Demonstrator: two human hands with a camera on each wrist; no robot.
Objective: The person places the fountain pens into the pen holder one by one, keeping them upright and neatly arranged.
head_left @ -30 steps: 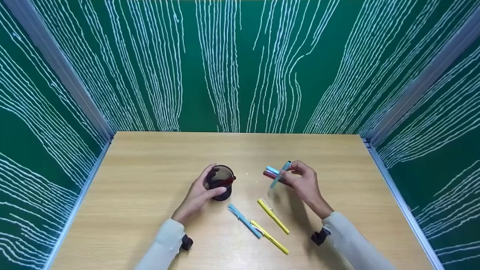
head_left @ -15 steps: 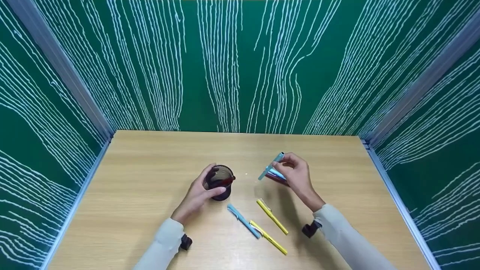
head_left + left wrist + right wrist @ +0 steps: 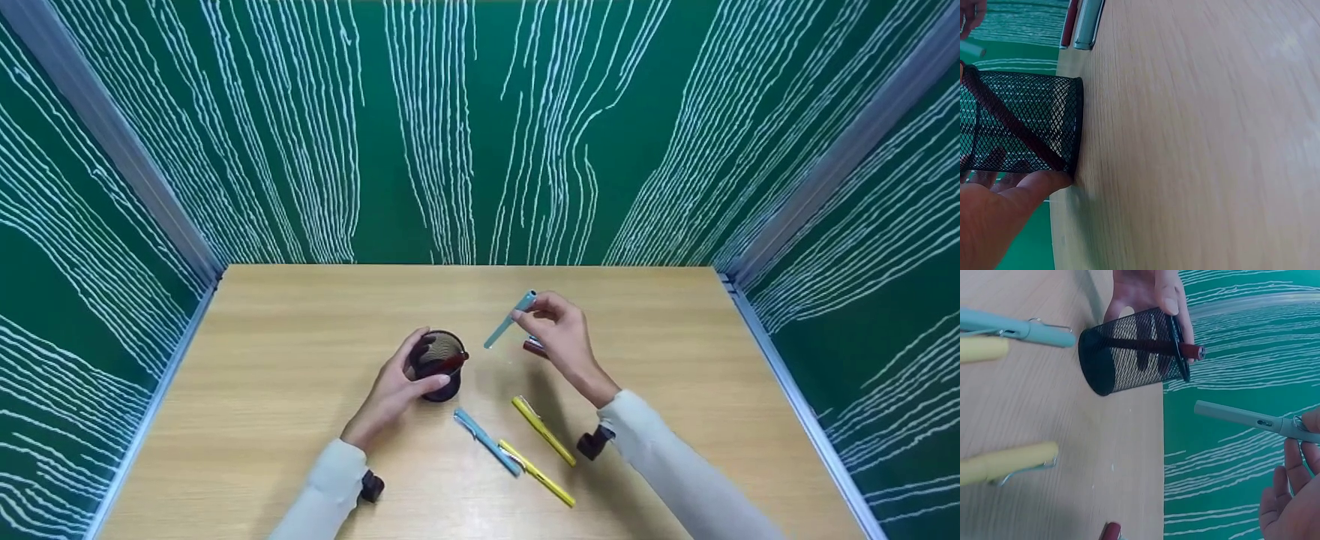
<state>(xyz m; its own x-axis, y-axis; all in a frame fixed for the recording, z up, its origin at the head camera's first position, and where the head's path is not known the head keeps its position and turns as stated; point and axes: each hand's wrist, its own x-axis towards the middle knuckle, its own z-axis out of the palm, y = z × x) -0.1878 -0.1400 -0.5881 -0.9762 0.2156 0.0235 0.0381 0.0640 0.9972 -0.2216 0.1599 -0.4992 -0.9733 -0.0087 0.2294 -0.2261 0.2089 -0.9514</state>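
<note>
A black mesh pen holder [image 3: 441, 386] stands upright on the table, with a dark red pen [image 3: 452, 363] leaning inside it and its end above the rim. My left hand [image 3: 394, 394] grips the holder from the left, thumb at the near side and fingers round the far side. Up in the air to the right of the holder, my right hand [image 3: 562, 334] pinches a light blue pen [image 3: 510, 319], which slants down toward the holder. In the right wrist view the tip of this blue pen [image 3: 1230, 413] is apart from the holder's rim.
Near the holder lie another blue pen [image 3: 484, 441] and two yellow pens, one [image 3: 544, 431] apart and one [image 3: 536, 472] touching the blue pen. A dark red pen [image 3: 534, 347] lies partly hidden beneath my right hand. Green walls with white lines [image 3: 420, 150] bound the table.
My right hand has lifted the light blue pen away from the pens at the right and carried it left toward the holder. My left hand and the holder have stayed in place.
</note>
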